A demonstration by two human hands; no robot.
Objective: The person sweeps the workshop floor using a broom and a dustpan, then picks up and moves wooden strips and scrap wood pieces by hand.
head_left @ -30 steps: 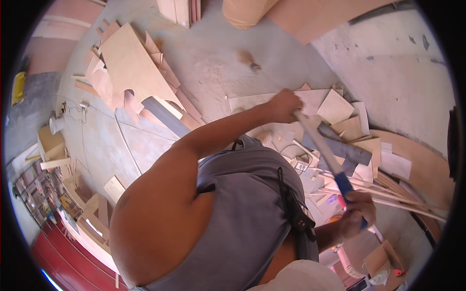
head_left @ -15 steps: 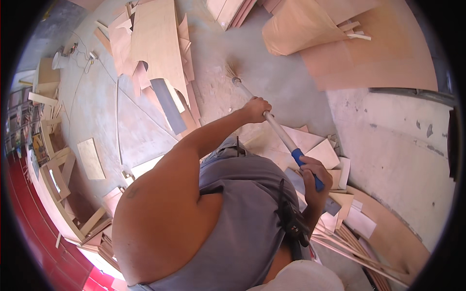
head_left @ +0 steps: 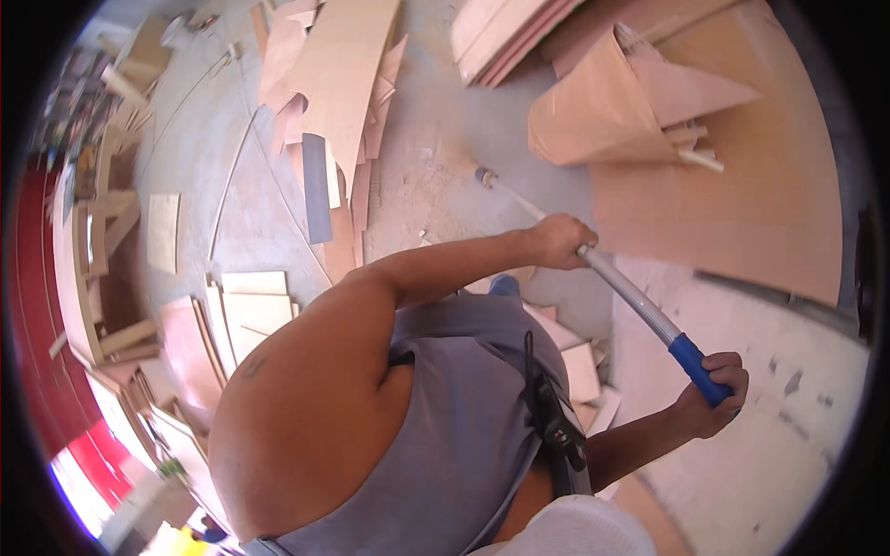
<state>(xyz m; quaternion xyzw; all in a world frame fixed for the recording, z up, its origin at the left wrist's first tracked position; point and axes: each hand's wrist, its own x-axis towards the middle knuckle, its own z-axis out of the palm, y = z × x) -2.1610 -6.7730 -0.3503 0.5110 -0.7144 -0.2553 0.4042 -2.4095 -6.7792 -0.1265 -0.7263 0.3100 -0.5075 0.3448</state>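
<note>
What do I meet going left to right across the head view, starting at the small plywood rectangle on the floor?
Small plywood rectangle, thin pale rod, dark grey strip, broom head, left hand, right hand.

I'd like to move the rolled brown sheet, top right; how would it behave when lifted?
The rolled brown sheet would probably flex, since its edge looks thin and it already curls. Its rounded, tapering side may let it roll in an arc. Pale strips at its right end might slip loose.

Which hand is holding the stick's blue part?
The right hand: its fingers wrap around the blue grip. The left hand holds the silver pole instead.
</note>
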